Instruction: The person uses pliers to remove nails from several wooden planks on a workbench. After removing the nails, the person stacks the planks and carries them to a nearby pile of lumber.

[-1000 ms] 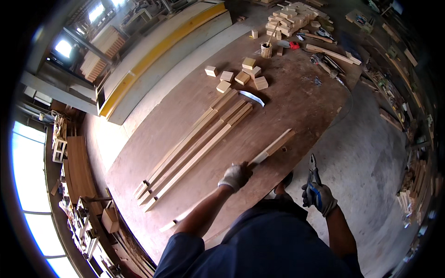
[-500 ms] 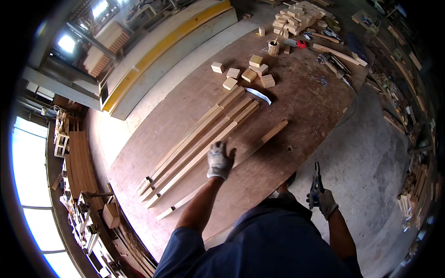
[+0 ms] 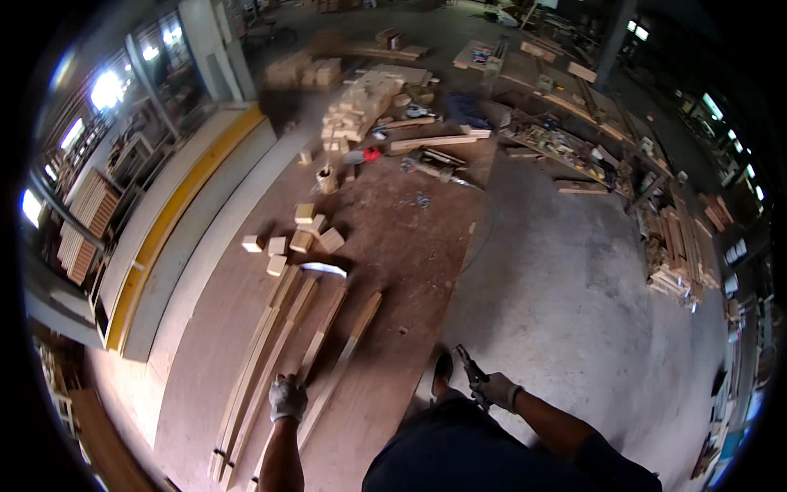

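My gloved left hand (image 3: 287, 398) rests on a long wooden slat (image 3: 343, 366) lying on the large brown board (image 3: 385, 238); whether the fingers grip it is unclear. Next to it lie several more long slats (image 3: 266, 353) side by side. My gloved right hand (image 3: 496, 391) is off the board's right edge, over the concrete floor, holding a dark hand tool (image 3: 470, 371) that points up. My foot (image 3: 443, 369) shows by the board's edge.
Small wooden blocks (image 3: 299, 234) lie beyond the slats, with a curved pale piece (image 3: 324, 268) beside them. A big heap of blocks (image 3: 361, 107) and tools sits at the far end. Stacked timber (image 3: 676, 246) lines the right. A yellow-edged panel (image 3: 172, 213) runs along the left.
My head has turned, so the view has swung. My left hand has slid along the slat toward me, and the slat now lies close beside the other slats. The right hand still holds the tool.
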`<state>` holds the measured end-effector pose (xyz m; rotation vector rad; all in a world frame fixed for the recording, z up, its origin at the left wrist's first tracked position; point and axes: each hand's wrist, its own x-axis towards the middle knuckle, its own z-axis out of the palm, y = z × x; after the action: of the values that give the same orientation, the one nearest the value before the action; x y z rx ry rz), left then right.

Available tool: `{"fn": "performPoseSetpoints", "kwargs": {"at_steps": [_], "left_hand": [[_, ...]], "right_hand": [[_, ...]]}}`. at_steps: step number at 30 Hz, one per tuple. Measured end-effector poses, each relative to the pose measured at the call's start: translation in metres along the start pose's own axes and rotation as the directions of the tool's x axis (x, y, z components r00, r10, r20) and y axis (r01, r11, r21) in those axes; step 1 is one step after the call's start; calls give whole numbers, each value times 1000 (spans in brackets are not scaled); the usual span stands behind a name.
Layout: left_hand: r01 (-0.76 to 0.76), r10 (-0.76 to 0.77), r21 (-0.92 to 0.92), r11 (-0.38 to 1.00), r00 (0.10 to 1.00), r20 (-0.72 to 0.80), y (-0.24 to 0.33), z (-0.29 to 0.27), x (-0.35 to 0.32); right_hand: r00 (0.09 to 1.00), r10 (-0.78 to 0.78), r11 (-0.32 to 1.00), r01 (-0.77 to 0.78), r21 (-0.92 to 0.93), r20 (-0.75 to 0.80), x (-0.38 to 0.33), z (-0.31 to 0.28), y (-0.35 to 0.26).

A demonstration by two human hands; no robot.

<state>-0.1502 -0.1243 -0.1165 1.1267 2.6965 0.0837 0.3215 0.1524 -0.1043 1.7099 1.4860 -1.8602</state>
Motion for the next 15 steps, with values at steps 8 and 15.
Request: {"fn": "performPoseSetpoints", "kwargs": {"at_steps": [8, 15], "left_hand": [[-186, 152, -270, 945, 978, -140, 40, -44, -7], [-263, 267, -386, 884, 963, -46, 103, -97, -17]], "right_hand": [[998, -57, 994, 56, -97, -3, 1, 5, -10], [981, -194, 919, 186, -348, 12, -26, 16, -48]]}}
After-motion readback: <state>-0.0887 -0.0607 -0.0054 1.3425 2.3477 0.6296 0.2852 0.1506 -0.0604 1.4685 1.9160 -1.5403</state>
